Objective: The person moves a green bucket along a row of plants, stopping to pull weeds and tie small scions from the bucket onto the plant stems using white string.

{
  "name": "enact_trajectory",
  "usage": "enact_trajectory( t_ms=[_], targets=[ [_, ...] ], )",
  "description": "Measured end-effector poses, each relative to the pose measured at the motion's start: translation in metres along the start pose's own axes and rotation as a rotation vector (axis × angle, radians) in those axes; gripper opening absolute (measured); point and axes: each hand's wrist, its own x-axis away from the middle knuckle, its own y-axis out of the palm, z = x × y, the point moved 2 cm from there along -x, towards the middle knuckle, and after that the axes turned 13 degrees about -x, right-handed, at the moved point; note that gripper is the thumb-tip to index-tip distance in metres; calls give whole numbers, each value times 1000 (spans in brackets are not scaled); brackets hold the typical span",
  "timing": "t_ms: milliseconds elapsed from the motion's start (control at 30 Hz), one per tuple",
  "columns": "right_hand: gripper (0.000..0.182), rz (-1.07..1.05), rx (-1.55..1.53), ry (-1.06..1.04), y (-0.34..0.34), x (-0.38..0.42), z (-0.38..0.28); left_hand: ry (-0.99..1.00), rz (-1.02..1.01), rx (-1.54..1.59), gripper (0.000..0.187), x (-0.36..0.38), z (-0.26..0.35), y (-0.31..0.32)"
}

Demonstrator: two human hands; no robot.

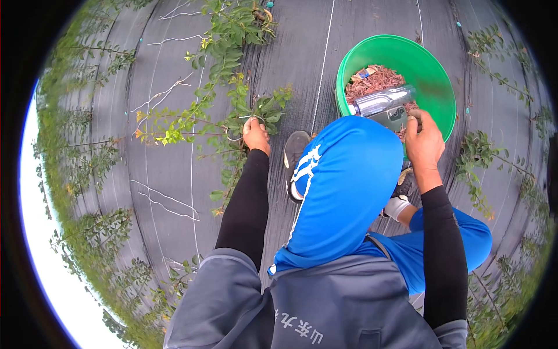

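Note:
My left hand (256,136) is closed at the base of a leafy plant (268,110), its thumb and forefinger pinching at the stem. A pale curved strip shows among the leaves by the fingertips. My right hand (425,139) reaches over the near rim of a green bucket (436,70), fingers bent together; what they pinch, if anything, is hidden. Inside the bucket lie many thin reddish strips (378,83), a clear plastic bottle (383,100) and a dark phone (393,119) with round lenses. The phone's edge is close to my right thumb, and my knee covers part of it.
Black ground sheeting (296,52) with white lines runs under everything. My blue-trousered knee (354,168) rises between my arms, beside my shoe (295,157). Rows of plants (479,154) stand on both sides. Pale loose twigs (165,200) lie on the left.

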Motion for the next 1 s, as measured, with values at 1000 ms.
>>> enact_trajectory(
  t_ms=[1000],
  targets=[
    [16, -39, 28, 59, -2, -1, -2, -399, -88, 258, 26, -47, -62, -56]
  ],
)
